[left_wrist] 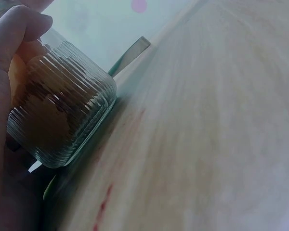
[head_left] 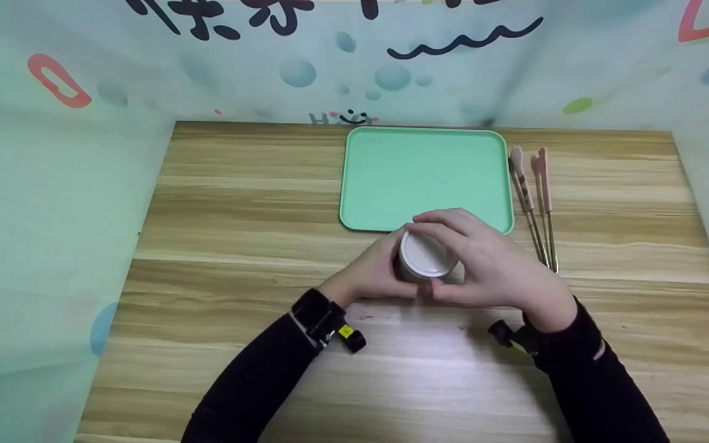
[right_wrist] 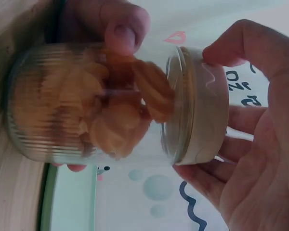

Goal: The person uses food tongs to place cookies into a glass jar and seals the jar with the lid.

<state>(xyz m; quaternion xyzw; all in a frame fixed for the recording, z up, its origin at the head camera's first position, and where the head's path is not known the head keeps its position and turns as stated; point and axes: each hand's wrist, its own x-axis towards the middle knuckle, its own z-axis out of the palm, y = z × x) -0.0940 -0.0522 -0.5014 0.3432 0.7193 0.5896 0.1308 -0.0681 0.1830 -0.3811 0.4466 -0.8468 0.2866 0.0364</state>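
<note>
A ribbed glass jar stands on the wooden table, holding several swirled, golden-brown cookies. Its round, pale lid faces up in the head view and sits at the jar's mouth in the right wrist view. My left hand grips the glass body from the left, thumb and fingers curled round it. From the right, my right hand holds the lid by its side, with the thumb on one side and the fingers on the other. The head view hides most of the jar's body behind both hands.
Just behind the jar lies a mint-green tray. Right of it are pink-handled utensils with thin metal shafts. Small red marks show on the tabletop. Printed cloth hangs along the back and sides.
</note>
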